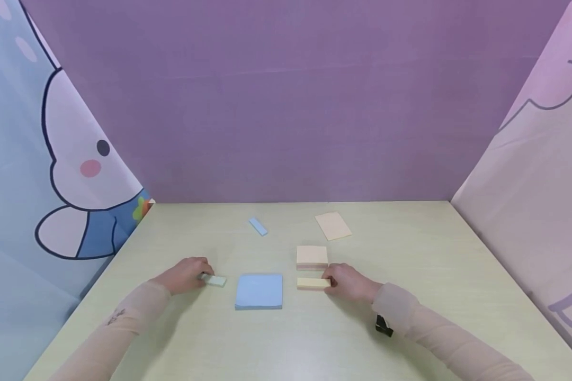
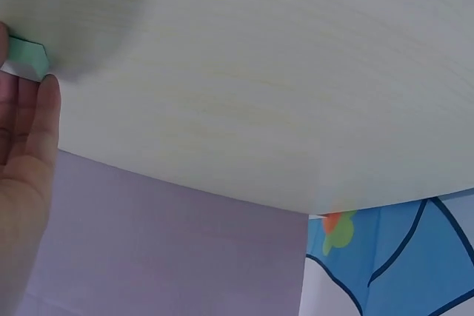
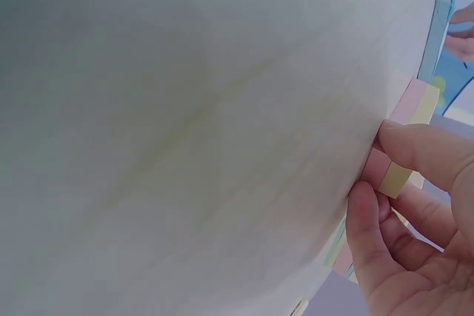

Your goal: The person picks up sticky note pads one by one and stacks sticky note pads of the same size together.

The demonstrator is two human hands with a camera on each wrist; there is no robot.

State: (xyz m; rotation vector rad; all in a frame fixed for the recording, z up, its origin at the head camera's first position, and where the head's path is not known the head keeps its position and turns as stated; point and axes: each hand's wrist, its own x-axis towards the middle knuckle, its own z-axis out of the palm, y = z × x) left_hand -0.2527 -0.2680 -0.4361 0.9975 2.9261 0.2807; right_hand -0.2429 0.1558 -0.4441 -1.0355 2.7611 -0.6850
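Observation:
In the head view, my left hand pinches one end of a narrow pale green sticky-note pad. The left wrist view shows that green pad between the thumb and fingertips. My right hand grips the right end of a narrow sticky-note pad, yellow on top. Seen from the right wrist, this pad has a pink layer under the yellow, with thumb and fingers on its sides. Between the hands lies a blue sticky-note pad. Just behind the yellow-topped pad sits a thick peach sticky-note block.
Farther back on the pale wooden table lie a narrow blue strip and a flat peach sheet. A purple cloth hangs behind the table, with printed cloths at both sides. Something black shows under the right wrist.

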